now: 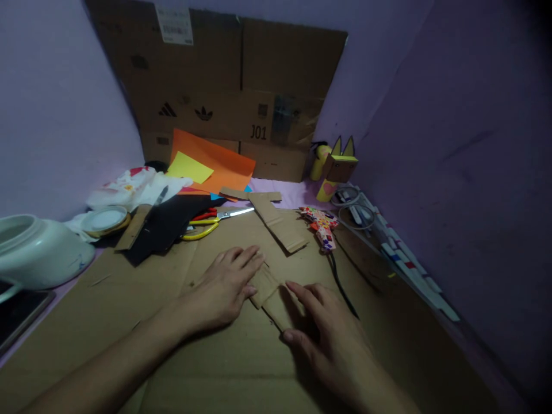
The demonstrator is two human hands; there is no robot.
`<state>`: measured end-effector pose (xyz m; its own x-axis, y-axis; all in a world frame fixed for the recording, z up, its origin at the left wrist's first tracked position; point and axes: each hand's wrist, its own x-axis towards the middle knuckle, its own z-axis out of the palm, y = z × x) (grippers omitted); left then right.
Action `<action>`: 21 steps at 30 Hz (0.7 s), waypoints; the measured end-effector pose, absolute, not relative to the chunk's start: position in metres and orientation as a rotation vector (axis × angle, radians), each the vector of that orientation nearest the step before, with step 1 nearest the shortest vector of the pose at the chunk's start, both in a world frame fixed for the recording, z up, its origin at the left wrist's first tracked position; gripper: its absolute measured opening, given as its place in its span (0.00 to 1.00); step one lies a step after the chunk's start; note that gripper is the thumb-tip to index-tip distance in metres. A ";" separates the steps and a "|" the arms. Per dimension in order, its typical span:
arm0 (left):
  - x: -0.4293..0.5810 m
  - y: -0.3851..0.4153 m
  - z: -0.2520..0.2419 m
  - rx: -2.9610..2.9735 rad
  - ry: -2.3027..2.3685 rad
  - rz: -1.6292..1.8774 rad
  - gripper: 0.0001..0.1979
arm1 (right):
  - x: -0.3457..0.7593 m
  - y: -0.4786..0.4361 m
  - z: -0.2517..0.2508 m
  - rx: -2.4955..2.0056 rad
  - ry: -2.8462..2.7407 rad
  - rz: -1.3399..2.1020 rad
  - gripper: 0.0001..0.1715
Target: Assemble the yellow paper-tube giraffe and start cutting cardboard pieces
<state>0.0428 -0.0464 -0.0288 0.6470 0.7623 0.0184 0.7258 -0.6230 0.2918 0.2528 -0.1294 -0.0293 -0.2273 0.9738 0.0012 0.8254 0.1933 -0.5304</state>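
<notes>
A folded cardboard piece [268,287] lies on the large cardboard sheet [207,368], between my hands. My left hand [224,282] lies palm down over its upper left end, fingers stretched out. At its lower right end is my right hand [321,325], thumb and index finger apart on either side of the piece, the other fingers partly hidden. Beyond them rests a longer cardboard strip [278,221] with a crosswise strip [237,194] at its far end. Scissors with red and yellow handles [207,221] lie to the left, blades pointing right.
A white pot [41,250] and a dark flat device [21,319] stand at the left. Orange paper [233,167] and black paper [172,221] lie farther back. A patterned glue gun-like object [323,224] with a black cable and a cardboard figure [340,169] are at the right.
</notes>
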 end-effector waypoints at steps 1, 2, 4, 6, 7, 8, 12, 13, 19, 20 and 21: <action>0.043 -0.046 -0.028 2.560 1.223 0.234 0.30 | 0.252 -0.128 -0.026 -1.698 -2.196 0.614 0.31; 0.043 -0.045 -0.027 2.514 1.238 0.261 0.32 | 0.251 -0.125 -0.021 -1.706 -2.267 0.621 0.33; 0.041 -0.044 -0.028 2.446 1.245 0.310 0.35 | 0.249 -0.118 -0.011 -1.718 -2.413 0.647 0.34; 0.039 -0.044 -0.030 2.413 1.222 0.372 0.36 | 0.248 -0.111 -0.001 -1.709 -2.516 0.670 0.33; 0.036 -0.043 -0.032 2.402 1.208 0.401 0.36 | 0.248 -0.108 0.003 -1.699 -2.542 0.684 0.33; 0.033 -0.042 -0.033 2.393 1.197 0.425 0.36 | 0.248 -0.106 0.005 -1.689 -2.551 0.697 0.33; 0.019 -0.039 -0.031 2.392 1.284 0.525 0.27 | 0.250 -0.104 0.004 -1.706 -2.520 0.724 0.35; 0.016 -0.038 -0.029 2.390 1.330 0.553 0.23 | 0.250 -0.105 0.003 -1.715 -2.512 0.729 0.36; 0.026 -0.032 -0.025 2.467 1.408 0.531 0.14 | 0.238 -0.111 -0.001 -1.779 -2.480 0.783 0.38; 0.030 -0.030 -0.026 2.498 1.387 0.533 0.14 | 0.234 -0.113 -0.003 -1.790 -2.459 0.807 0.40; 0.034 -0.028 -0.028 2.527 1.356 0.536 0.14 | 0.231 -0.114 -0.004 -1.803 -2.430 0.834 0.41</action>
